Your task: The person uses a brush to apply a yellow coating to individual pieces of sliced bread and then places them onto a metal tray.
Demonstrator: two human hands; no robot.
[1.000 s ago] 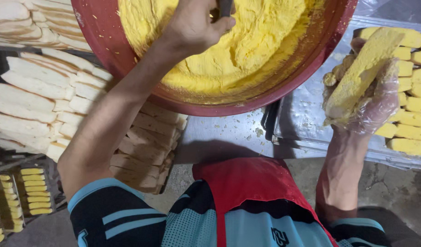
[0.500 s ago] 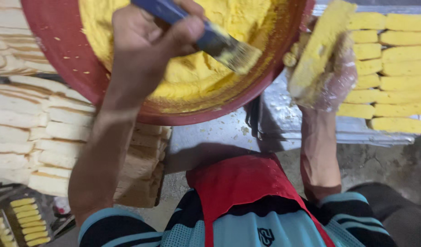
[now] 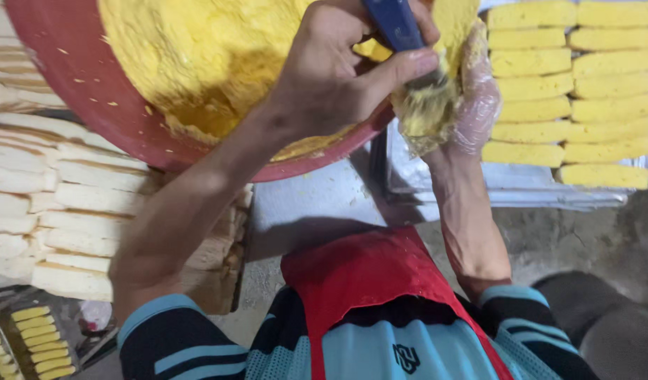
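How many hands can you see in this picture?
2. The left hand grips a blue-handled brush over the red bowl; the right hand, in a clear glove, holds a yellow-coated piece beside the tray. No others show.

Glossy red plastic bowl (image 3: 77, 91), wet grainy yellow paste (image 3: 211, 63), crinkled clear plastic glove (image 3: 475, 105)

I take this for a small food-production kitchen. A big red bowl (image 3: 77, 77) of yellow spread fills the top; left of it lie stacks of plain bread slices (image 3: 63, 211), right of it a metal tray (image 3: 507, 193) lined with coated yellow slices (image 3: 570, 91).
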